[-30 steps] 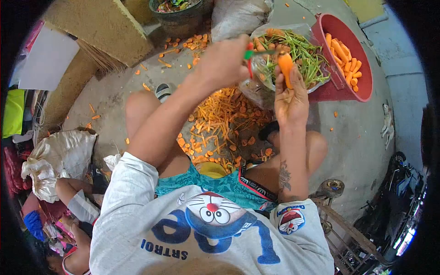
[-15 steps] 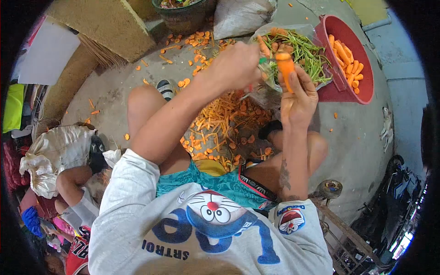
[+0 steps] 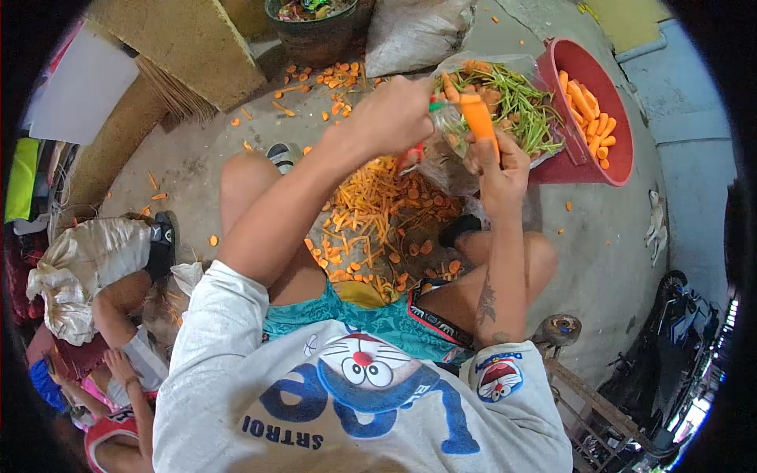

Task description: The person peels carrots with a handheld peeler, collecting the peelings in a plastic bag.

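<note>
My right hand (image 3: 501,169) grips a bright orange carrot (image 3: 478,118), held upright with its thick end up. Close beside the carrot, my left hand (image 3: 394,114) is closed around a small tool (image 3: 435,103); a green bit shows above the fist and a red bit below. Its kind is mostly hidden by the fingers. Just beyond both hands lies a clear plastic bag (image 3: 451,169) of unpeeled carrots and green stalks (image 3: 520,98). Below them, a heap of carrot peelings and cut ends (image 3: 374,209) covers the floor between my legs.
A red tub (image 3: 546,169) with peeled carrots (image 3: 587,110) lies tilted at the right. A dark bucket (image 3: 315,35) and white sack (image 3: 418,35) stand at the back. Another person's leg (image 3: 122,311) and a pale sack (image 3: 87,268) are at left; a motorcycle (image 3: 670,339) stands right.
Both hands have shifted slightly left, with the carrot now held more toward the tool. The view has moved a little. At lower left, the other person's arm has come into view.
</note>
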The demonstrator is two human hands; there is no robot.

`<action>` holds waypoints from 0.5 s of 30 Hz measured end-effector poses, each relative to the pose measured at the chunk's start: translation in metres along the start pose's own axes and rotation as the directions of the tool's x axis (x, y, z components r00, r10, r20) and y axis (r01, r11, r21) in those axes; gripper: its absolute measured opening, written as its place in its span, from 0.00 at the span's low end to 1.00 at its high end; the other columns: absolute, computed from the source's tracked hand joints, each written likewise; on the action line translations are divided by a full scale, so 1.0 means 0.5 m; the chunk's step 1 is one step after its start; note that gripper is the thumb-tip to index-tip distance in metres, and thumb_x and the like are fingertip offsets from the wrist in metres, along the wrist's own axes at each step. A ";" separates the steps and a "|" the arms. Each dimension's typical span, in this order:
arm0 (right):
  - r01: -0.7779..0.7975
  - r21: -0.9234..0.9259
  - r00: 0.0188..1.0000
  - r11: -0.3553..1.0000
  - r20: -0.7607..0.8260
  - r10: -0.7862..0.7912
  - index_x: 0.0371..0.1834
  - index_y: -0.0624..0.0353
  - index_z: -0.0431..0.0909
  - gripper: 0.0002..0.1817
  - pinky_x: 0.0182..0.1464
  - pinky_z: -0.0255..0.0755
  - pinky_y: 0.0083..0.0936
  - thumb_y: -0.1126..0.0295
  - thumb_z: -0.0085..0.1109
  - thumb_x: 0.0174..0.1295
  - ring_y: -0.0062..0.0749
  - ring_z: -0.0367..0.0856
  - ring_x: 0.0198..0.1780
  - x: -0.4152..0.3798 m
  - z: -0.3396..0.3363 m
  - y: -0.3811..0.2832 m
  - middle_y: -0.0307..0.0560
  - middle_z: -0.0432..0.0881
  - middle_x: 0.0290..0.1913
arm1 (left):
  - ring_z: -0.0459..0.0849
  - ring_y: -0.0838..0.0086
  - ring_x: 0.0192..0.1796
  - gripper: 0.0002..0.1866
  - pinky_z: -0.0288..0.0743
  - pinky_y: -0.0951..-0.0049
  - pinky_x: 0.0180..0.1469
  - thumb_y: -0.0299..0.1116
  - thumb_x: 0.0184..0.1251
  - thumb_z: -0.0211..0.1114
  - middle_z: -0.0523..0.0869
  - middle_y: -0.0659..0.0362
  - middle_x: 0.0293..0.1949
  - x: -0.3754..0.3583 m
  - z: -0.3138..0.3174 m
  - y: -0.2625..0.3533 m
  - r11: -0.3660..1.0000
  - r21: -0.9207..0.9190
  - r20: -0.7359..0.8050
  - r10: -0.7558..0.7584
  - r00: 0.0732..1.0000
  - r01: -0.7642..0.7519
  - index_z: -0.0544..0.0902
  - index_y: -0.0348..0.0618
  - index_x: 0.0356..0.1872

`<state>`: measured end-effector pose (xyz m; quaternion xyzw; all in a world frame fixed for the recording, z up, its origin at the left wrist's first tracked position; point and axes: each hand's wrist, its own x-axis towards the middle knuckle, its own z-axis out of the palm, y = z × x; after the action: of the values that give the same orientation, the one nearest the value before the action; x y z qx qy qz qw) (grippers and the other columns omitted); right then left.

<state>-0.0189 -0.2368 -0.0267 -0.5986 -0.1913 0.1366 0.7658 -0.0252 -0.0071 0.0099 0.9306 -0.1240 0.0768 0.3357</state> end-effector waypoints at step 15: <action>0.161 0.684 0.939 0.711 -0.328 0.103 0.59 0.66 0.78 0.23 0.41 0.75 0.23 0.54 0.57 0.76 0.26 0.80 0.42 0.136 -0.161 -0.185 0.45 0.85 0.47 | 0.88 0.71 0.38 0.12 0.79 0.68 0.44 0.35 0.69 0.72 0.90 0.54 0.34 0.033 -0.029 -0.053 0.895 -0.445 -0.341 -0.173 0.924 0.004 0.84 0.36 0.42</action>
<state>0.0765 -0.2993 0.0548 -0.2736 0.0017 0.0803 0.9585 -0.0026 0.0192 0.0086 0.8048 -0.0289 0.2061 0.5559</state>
